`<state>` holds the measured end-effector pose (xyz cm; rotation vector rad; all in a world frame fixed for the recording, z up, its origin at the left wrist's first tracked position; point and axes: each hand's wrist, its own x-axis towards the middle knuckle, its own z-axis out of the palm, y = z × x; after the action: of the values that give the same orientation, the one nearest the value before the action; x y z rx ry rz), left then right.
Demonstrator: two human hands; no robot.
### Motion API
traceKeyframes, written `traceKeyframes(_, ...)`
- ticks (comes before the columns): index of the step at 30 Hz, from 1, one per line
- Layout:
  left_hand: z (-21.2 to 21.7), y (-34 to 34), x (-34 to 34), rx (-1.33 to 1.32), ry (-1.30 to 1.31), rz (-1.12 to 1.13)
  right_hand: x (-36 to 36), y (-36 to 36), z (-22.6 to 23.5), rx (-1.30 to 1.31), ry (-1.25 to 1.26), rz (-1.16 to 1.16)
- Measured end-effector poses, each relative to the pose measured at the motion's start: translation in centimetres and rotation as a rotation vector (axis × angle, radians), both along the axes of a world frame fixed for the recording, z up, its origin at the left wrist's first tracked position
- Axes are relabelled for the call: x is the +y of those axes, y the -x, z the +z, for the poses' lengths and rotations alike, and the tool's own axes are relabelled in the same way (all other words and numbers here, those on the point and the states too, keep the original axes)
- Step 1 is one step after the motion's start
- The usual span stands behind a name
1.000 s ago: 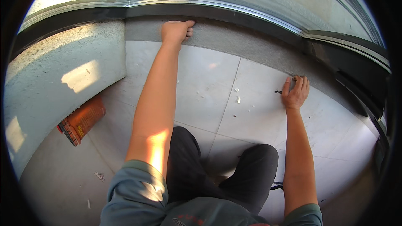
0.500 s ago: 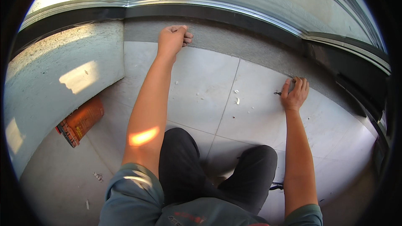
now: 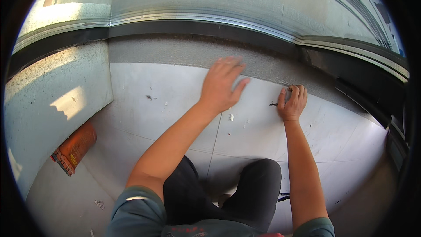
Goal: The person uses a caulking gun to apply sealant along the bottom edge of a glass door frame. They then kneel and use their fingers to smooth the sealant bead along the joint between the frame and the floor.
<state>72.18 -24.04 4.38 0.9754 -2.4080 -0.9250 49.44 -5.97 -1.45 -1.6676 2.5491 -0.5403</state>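
My left hand (image 3: 222,84) is over the far edge of the white floor tiles (image 3: 258,142), fingers spread and slightly blurred, with nothing seen in it. My right hand (image 3: 293,102) rests farther right at the same edge, beside the grey strip (image 3: 162,49). Its fingers are bent, and something small and grey shows between thumb and fingers; I cannot make out what it is. A small dark object (image 3: 273,104) sticks out beside the right thumb. White crumbs (image 3: 231,117) lie on the tile between my hands, and a dark crumb (image 3: 149,97) lies farther left.
A black frame (image 3: 175,27) with glass above it runs along the far side. On the left, an orange printed bag (image 3: 76,145) lies against a pale wall (image 3: 66,79). A dark-handled tool (image 3: 284,197) lies by my right knee. More debris (image 3: 99,204) is at lower left.
My left hand has come right and nearer from the grey strip, and its curled fingers have spread. The right hand keeps its place at the tile edge. The whole view has shifted a little.
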Motion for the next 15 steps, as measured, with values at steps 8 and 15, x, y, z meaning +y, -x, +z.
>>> traceKeyframes(8, -3.0, -3.4, -6.0, -0.237, 0.078, -0.091, -0.2, -0.1, 0.3, -0.019, 0.022, 0.016)
traceKeyframes(15, -1.8, -7.3, -8.2, -0.29, 0.288, 0.357, 0.1, 0.2, -0.2, 0.004, 0.015, 0.006)
